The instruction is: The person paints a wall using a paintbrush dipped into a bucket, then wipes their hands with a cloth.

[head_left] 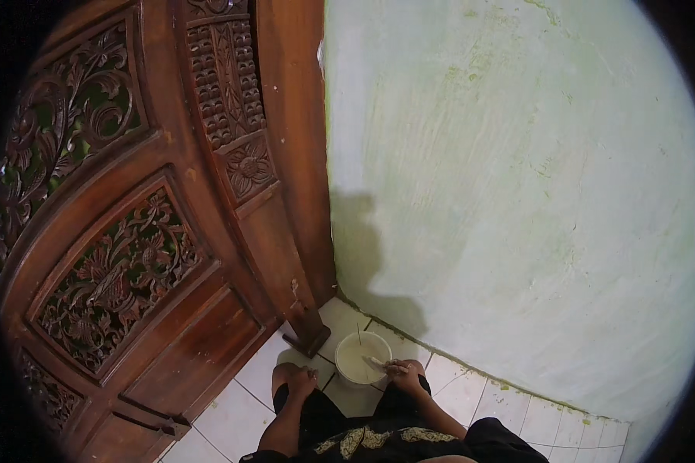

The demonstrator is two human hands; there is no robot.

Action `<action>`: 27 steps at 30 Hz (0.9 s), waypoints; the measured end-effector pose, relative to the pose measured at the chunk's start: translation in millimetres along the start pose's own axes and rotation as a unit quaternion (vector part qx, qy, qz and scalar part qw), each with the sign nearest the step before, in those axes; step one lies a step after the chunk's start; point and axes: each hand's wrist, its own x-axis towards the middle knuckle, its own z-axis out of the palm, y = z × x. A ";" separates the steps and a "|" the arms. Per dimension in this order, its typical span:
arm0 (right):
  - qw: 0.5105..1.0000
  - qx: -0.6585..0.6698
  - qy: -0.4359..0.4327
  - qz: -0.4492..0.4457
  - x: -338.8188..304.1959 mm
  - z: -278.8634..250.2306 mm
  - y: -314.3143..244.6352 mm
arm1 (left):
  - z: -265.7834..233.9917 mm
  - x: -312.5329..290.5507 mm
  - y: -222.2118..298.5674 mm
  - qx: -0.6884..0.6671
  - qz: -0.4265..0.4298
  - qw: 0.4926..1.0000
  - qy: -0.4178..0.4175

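A round white bucket (346, 372) stands on the tiled floor between my knees, with pale, whitish paint (352, 363) inside. A thin dark stick or handle (358, 333) rises at its far side. My right hand (400, 369) is at the bucket's right rim, closed around what looks like a paintbrush (375, 361). The brush leans over the paint; its lower end is hard to make out. My left hand (303, 378) rests on my left knee, left of the bucket, with its fingers curled in and nothing visible in them.
Ahead and to the right rises a pale green wall (479, 193) with streaky whitish patches. On the left stands a carved brown wooden partition (185, 332), its foot (309, 332) close to the bucket. White floor tiles (455, 390) run along the wall's base, with greenish flecks at the edge.
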 end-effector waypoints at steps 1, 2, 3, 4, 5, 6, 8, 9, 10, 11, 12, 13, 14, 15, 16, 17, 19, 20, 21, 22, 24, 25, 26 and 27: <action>1.000 -0.002 0.003 -0.009 0.2 0.5 4.1 | -2.9 2.3 3.8 0.028 0.016 0.999 -0.019; 0.999 0.009 0.014 -0.036 -2.0 -1.1 8.4 | 0.2 7.9 4.6 0.025 0.020 0.999 -0.011; 0.998 0.023 0.021 -0.062 2.7 -0.3 12.0 | 9.3 14.4 0.6 -0.024 -0.005 0.996 -0.089; 0.997 0.068 0.040 0.014 0.8 0.0 3.3 | 19.2 19.0 -5.5 -0.074 -0.032 0.983 -0.167; 0.997 0.071 0.037 0.007 0.1 -1.3 -6.7 | 35.1 23.8 -17.8 -0.073 -0.035 0.984 -0.160; 0.983 0.161 0.028 0.082 -0.7 0.0 -17.9 | 54.4 28.2 -36.9 -0.092 -0.015 0.975 -0.200; 0.957 0.239 0.030 0.159 0.5 -3.4 -14.7 | 71.4 40.4 -31.7 -0.114 0.019 0.963 -0.245; 0.977 0.185 0.042 0.102 -1.1 -3.0 -3.4 | 74.9 39.2 -16.5 -0.240 -0.075 0.930 -0.267; 0.989 0.132 0.050 0.044 -2.3 -0.8 6.0 | 76.9 33.8 -6.9 -0.358 -0.171 0.873 -0.282; 0.989 0.128 0.056 0.044 -3.3 -0.7 16.3 | 69.9 30.7 9.5 -0.359 -0.166 0.873 -0.286; 0.984 0.154 0.049 0.071 -3.8 -0.2 25.3 | 54.7 29.7 28.6 -0.337 -0.179 0.879 -0.287; 0.978 0.182 0.039 0.097 -4.6 0.1 29.8 | 38.5 26.6 44.7 -0.314 -0.196 0.884 -0.286; 0.978 0.183 0.036 0.098 -2.8 0.4 22.5 | 20.0 20.4 57.6 -0.315 -0.199 0.884 -0.284; 0.992 0.112 0.033 0.041 0.6 -4.8 2.8 | 3.5 15.5 70.8 -0.374 -0.252 0.851 -0.270; 0.999 0.041 0.029 -0.019 2.1 -8.0 -10.1 | -5.5 11.8 76.6 -0.431 -0.301 0.812 -0.252; 0.999 0.041 0.028 -0.019 1.2 -7.8 -11.6 | 13.1 14.9 62.1 -0.431 -0.303 0.812 -0.252; 0.998 0.043 0.039 -0.039 7.3 -3.8 -18.7 | 66.9 26.3 9.8 -0.523 -0.250 0.777 -0.244; 0.998 0.044 0.038 -0.040 8.0 -3.6 -21.3 | 87.7 28.1 -9.1 -0.524 -0.250 0.777 -0.242; 0.997 0.067 0.039 0.030 7.1 -4.9 -21.8 | 91.2 26.8 -10.9 -0.429 -0.092 0.868 -0.233; 0.990 0.090 0.038 0.098 7.6 -5.7 -23.1 | 94.9 28.5 -11.1 -0.374 -0.009 0.898 -0.230; 0.991 0.095 0.049 0.080 7.6 -13.7 -2.4 | 74.4 31.2 35.8 -0.408 -0.095 0.881 -0.221; 0.992 0.107 0.049 0.054 6.3 -16.5 3.9 | 49.1 27.6 64.5 -0.476 -0.267 0.811 -0.210; 0.992 0.113 0.042 0.047 7.4 -11.3 -3.2 | 62.7 28.8 41.7 -0.477 -0.269 0.813 -0.199; 0.990 0.120 0.036 0.065 9.7 -5.0 -13.5 | 94.5 35.6 0.3 -0.524 -0.263 0.783 -0.206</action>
